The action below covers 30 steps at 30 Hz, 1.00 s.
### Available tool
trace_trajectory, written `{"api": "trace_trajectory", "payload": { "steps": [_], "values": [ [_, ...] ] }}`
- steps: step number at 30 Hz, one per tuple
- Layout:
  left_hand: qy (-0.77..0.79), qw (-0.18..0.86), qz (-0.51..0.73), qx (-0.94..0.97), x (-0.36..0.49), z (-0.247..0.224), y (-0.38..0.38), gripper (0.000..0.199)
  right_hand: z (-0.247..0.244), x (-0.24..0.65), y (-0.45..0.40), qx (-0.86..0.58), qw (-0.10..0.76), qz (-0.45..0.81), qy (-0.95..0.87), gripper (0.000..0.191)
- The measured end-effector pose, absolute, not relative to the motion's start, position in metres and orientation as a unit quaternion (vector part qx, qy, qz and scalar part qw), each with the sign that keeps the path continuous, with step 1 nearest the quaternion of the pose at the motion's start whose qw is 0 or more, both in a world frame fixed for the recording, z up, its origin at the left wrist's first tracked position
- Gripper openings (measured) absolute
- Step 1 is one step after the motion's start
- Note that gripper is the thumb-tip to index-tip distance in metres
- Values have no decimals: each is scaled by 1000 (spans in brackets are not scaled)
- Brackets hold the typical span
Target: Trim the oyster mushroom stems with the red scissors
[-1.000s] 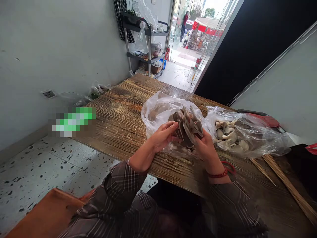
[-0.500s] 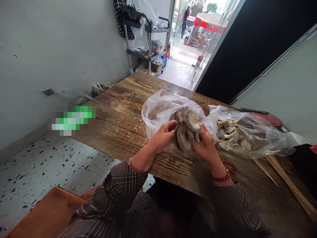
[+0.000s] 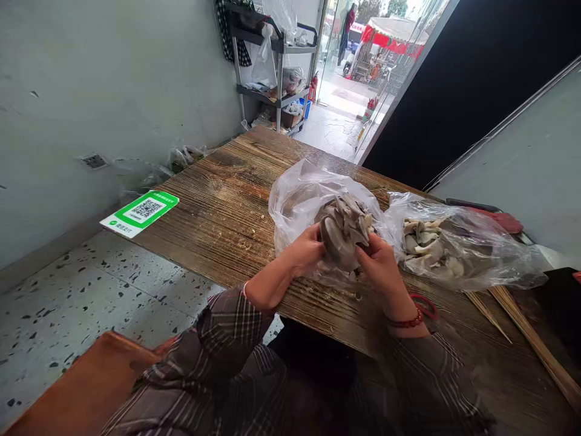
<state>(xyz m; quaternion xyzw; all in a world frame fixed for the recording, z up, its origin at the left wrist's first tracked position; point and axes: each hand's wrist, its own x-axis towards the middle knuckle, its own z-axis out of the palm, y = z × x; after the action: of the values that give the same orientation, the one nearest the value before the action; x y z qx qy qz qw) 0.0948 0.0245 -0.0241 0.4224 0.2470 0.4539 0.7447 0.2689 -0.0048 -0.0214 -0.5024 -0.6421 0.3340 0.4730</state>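
Observation:
A cluster of grey oyster mushrooms (image 3: 341,233) is held between my two hands, above the near side of an opened clear plastic bag (image 3: 295,191). My left hand (image 3: 307,249) grips the cluster's left edge with thumb and fingers. On the other side, my right hand (image 3: 379,263) pinches it near the pale stems; some of its fingers are hidden behind. To the right lies a second clear bag (image 3: 494,257) with several torn mushroom pieces (image 3: 433,248) in it.
Wooden skewers (image 3: 521,327) and red-handled scissors (image 3: 424,306) lie on the wooden table (image 3: 227,212) at the right. A green QR-code card (image 3: 143,212) sits on its left corner. Beyond stands a shelf cart (image 3: 276,100). An orange seat (image 3: 86,387) is at lower left.
The mushroom cluster has turned in my hands, its caps now showing more edge-on. Both hands remain on it. The view has shifted slightly.

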Motion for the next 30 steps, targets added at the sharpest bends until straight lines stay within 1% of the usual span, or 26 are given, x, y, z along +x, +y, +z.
{"api": "trace_trajectory", "payload": {
  "steps": [2, 5, 6, 7, 9, 10, 12, 15, 19, 21, 24, 27, 30],
  "values": [
    [264, 713, 469, 449, 94, -23, 25, 39, -14, 266, -7, -508, 464, 296, -663, 25],
    [291, 657, 480, 503, 92, -21, 26, 32, -9, 263, -9, -523, 470, 259, -663, 39],
    [297, 645, 479, 516, 91, -20, 26, 29, -9, 263, -9, -530, 474, 257, -654, 40],
    [300, 640, 473, 525, 90, -19, 25, 26, -11, 262, -9, -538, 480, 264, -641, 36],
    [302, 648, 455, 530, 90, -18, 24, 22, -17, 261, -8, -550, 501, 301, -597, 21],
    [301, 657, 446, 528, 90, -17, 23, 21, -21, 259, -8, -546, 525, 337, -559, 19],
    [299, 670, 441, 516, 90, -15, 22, 21, -27, 256, -6, -507, 586, 420, -472, 21],
    [289, 683, 456, 491, 89, -13, 23, 24, -27, 254, -1, -424, 645, 514, -374, 17],
    [270, 696, 482, 459, 87, -13, 27, 30, -21, 259, 4, -347, 647, 602, -312, 23],
    [261, 716, 473, 443, 87, -13, 27, 34, -22, 260, 5, -335, 662, 591, -317, 25],
    [255, 744, 448, 425, 90, -14, 25, 41, -25, 257, 2, -361, 674, 536, -359, 24],
    [266, 735, 460, 422, 95, -16, 21, 50, -24, 253, -3, -387, 642, 518, -413, 26],
    [279, 714, 483, 423, 97, -17, 20, 54, -21, 250, -7, -379, 623, 523, -440, 28]
  ]
}}
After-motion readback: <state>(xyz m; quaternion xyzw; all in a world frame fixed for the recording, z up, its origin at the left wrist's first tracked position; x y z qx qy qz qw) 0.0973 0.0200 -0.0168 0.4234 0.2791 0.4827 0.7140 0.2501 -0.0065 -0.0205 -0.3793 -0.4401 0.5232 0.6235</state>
